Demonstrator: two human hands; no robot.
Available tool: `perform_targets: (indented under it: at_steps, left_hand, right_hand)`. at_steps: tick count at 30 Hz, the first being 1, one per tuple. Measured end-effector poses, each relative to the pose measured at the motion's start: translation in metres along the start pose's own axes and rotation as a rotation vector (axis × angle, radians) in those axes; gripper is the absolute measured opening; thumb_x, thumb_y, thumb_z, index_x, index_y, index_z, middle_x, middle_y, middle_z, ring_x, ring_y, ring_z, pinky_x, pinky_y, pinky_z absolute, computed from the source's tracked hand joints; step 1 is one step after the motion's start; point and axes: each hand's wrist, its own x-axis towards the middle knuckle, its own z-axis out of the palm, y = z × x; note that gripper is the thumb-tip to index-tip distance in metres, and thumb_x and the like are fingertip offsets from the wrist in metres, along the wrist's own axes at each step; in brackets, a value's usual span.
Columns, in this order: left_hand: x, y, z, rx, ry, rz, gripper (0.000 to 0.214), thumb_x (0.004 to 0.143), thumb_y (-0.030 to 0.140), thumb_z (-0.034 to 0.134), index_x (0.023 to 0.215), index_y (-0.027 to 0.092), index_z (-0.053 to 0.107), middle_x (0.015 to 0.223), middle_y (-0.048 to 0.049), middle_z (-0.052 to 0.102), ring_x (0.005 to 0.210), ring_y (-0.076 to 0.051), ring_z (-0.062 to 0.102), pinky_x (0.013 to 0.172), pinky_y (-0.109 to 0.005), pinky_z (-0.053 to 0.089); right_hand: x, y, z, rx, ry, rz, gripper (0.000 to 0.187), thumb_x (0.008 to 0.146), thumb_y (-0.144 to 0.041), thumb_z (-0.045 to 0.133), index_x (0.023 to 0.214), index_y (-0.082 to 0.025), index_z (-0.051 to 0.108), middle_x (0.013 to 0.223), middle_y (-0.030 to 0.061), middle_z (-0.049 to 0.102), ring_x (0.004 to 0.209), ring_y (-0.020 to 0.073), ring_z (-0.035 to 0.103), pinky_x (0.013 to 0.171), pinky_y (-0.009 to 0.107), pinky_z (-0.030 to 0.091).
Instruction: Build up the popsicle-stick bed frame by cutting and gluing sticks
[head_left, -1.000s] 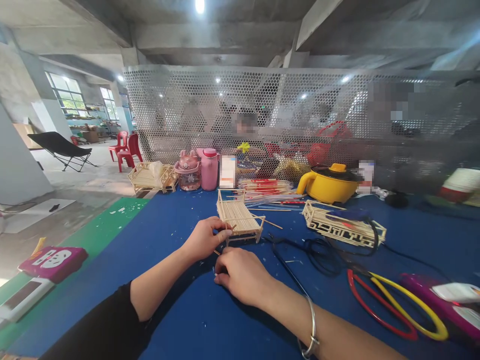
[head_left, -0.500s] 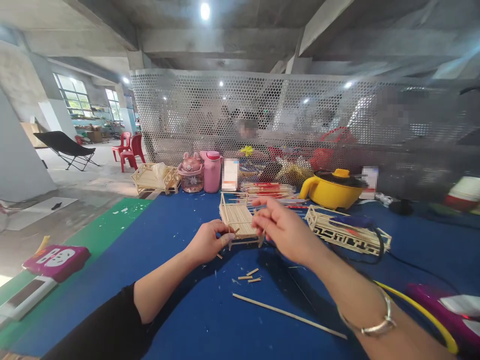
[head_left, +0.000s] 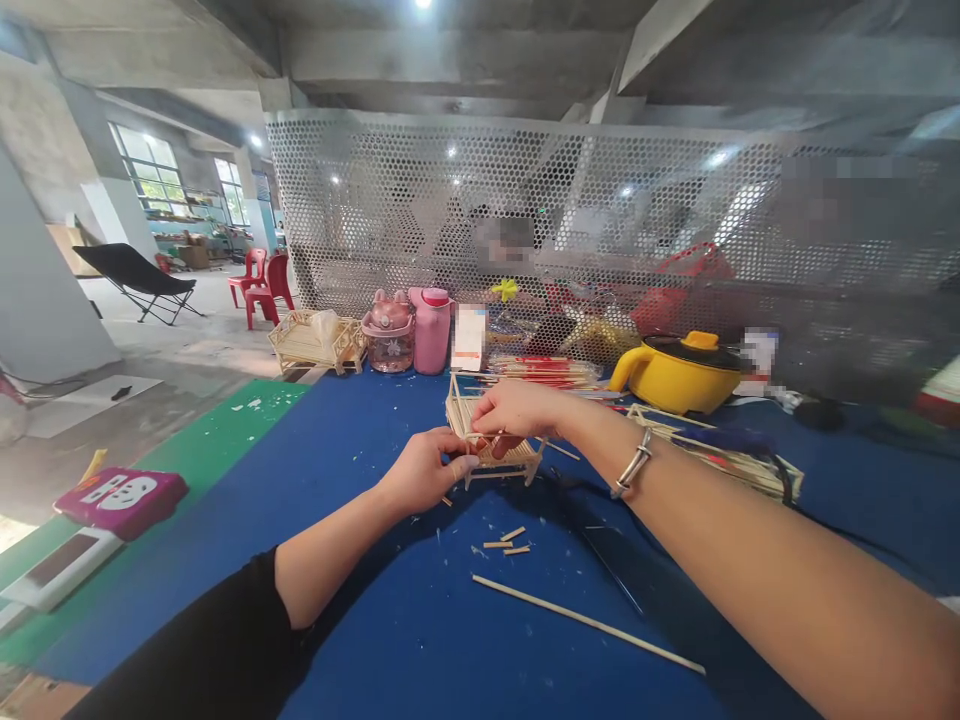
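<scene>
A small bed-like model made of thin wooden sticks (head_left: 459, 408) stands on the blue table (head_left: 420, 640). My left hand (head_left: 422, 472) is closed in a pinch at the model's near left corner, with a short stick piece between its fingers. My right hand (head_left: 517, 410) reaches over the model from the right, fingers curled onto its top and near rail. A long thin stick (head_left: 589, 622) and a few short cut stick pieces (head_left: 508, 542) lie on the cloth in front of the model.
A second stick model (head_left: 739, 462) with a black cord lies to the right. A yellow pot (head_left: 675, 372), pink bottle (head_left: 432, 330), pink cup (head_left: 388, 336) and another stick model (head_left: 311, 342) line the far edge before a perforated screen (head_left: 570, 220). People sit behind it.
My right hand rose from the table near my left hand, swung up over the model and came down onto it. The long stick and cut pieces it covered now lie exposed.
</scene>
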Motion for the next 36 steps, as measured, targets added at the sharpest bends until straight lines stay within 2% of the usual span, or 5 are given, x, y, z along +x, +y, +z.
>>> perform_targets:
  at_steps: [7,13,21,32,36]
  left_hand:
    - [0.000,0.000,0.002,0.002,0.020,-0.019,0.016,0.081,0.026,0.057,0.085,0.021,0.072,0.082,-0.0013,0.065,0.074,-0.014,0.059,0.070,-0.024,0.045]
    - [-0.001,0.005,0.001,0.006,0.032,-0.047,0.015,0.081,0.024,0.058,0.078,0.019,0.072,0.077,-0.0015,0.064,0.073,-0.014,0.059,0.069,-0.024,0.045]
    - [-0.002,0.002,0.008,-0.013,0.074,-0.099,0.016,0.080,0.028,0.056,0.080,0.019,0.070,0.080,-0.0027,0.066,0.073,-0.015,0.059,0.065,-0.025,0.047]
    - [-0.006,0.003,0.010,-0.006,0.105,-0.122,0.015,0.081,0.028,0.055,0.080,0.018,0.067,0.079,-0.0015,0.066,0.073,-0.015,0.058,0.065,-0.025,0.044]
    - [-0.006,0.002,0.011,-0.015,0.106,-0.135,0.015,0.081,0.029,0.056,0.078,0.018,0.065,0.080,-0.0025,0.066,0.074,-0.016,0.058,0.066,-0.026,0.044]
  right_hand:
    - [-0.002,0.005,0.004,0.129,0.049,-0.024,0.015,0.070,-0.015,0.060,0.057,-0.018,0.065,0.059,0.0001,0.069,0.056,0.0126,0.065,0.058,0.022,0.053]
    - [-0.004,0.010,0.005,0.186,0.054,-0.079,0.019,0.073,-0.015,0.058,0.057,-0.018,0.067,0.060,-0.0006,0.069,0.061,0.0127,0.066,0.062,0.023,0.054]
    - [-0.002,0.011,0.004,0.095,0.087,-0.101,0.016,0.069,-0.015,0.060,0.056,-0.018,0.068,0.058,0.0017,0.069,0.064,0.0165,0.067,0.064,0.027,0.054]
    - [-0.006,0.005,0.003,0.056,0.046,-0.107,0.013,0.071,-0.015,0.059,0.063,-0.017,0.069,0.061,0.0017,0.070,0.061,0.0139,0.066,0.060,0.024,0.053]
    - [0.000,0.012,0.004,0.027,0.152,-0.161,0.014,0.076,-0.019,0.057,0.069,-0.015,0.068,0.063,0.0026,0.069,0.058,0.0128,0.065,0.056,0.023,0.051]
